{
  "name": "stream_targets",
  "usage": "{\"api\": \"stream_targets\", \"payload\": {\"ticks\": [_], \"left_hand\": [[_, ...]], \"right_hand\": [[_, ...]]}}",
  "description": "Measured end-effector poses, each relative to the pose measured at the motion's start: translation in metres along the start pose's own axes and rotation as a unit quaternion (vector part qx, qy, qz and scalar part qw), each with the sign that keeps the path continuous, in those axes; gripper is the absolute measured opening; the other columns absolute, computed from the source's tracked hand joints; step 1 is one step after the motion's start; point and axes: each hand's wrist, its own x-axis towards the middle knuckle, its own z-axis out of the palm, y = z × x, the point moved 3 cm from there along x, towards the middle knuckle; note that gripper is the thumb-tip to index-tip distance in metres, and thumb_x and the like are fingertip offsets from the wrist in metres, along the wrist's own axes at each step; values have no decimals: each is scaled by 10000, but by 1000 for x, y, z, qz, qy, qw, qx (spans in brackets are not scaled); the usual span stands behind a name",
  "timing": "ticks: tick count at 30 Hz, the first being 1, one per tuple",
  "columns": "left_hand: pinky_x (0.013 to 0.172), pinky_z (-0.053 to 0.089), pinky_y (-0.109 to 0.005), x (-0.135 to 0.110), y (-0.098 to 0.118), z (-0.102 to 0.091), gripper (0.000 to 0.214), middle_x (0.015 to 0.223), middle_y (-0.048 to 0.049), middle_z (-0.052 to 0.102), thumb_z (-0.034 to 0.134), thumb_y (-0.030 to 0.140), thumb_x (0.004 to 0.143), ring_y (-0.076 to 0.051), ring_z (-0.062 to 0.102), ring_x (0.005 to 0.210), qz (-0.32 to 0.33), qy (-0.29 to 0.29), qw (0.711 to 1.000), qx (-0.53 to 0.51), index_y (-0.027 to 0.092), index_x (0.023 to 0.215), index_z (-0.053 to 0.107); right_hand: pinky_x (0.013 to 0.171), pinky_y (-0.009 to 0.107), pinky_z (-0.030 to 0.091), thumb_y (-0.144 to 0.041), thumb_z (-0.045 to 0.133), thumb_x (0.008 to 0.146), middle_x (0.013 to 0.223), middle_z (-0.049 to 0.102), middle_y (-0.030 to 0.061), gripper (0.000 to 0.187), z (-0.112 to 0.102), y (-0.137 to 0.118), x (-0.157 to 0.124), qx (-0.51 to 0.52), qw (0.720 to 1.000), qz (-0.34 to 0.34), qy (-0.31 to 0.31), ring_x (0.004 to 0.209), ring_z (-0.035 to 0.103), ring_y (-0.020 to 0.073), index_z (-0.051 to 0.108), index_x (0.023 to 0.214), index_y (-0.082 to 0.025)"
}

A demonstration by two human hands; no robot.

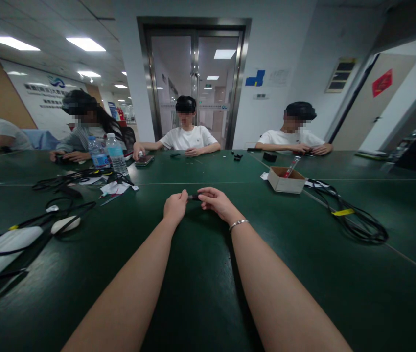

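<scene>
Both my forearms stretch out over the dark green table (200, 274). My left hand (175, 206) is curled closed and my right hand (216, 201) is pinched closed. Between them they hold a small dark object (194, 197), each hand on one end, just above the tabletop. The object is too small to name. A silver bracelet (238, 224) sits on my right wrist.
A small cardboard box (286, 180) stands to the right, with coiled black cables (355, 220) beyond it. On the left lie black cables (57, 210), a white mouse (65, 224), papers and two water bottles (107, 154). Several people sit along the far side.
</scene>
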Motion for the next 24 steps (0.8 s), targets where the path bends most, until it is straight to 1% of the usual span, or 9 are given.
{"api": "stream_targets", "payload": {"ticks": [7,10,18,24], "left_hand": [[522,284,-269,-4,5,-2,518,536,-27,543,300,524,866,-167,487,506,-21,-10,1000,12,184,566,550],[522,281,-272,-3,6,-3,523,536,-35,544,296,520,867,-172,483,505,-19,-10,1000,15,186,547,541],[492,255,-268,-7,9,-5,519,521,-39,538,307,505,871,-164,454,468,-12,-3,1000,4,185,544,552],[507,268,-274,-6,9,-4,522,540,-40,543,295,499,875,-172,475,501,-4,-2,1000,25,186,548,554]], "right_hand": [[499,167,503,-198,795,673,759,616,1,315,0,0,0,-1,1000,0,1,539,569,72,640,944,-158],[499,164,504,-180,787,678,750,617,-2,300,1,0,0,-6,1000,0,5,537,570,71,641,940,-158],[488,163,507,-143,799,642,799,628,4,316,1,0,0,-20,1000,3,8,538,579,70,646,918,-162],[496,164,506,-137,786,656,824,629,6,314,0,1,1,-9,1000,0,3,530,575,63,642,933,-167]]}}
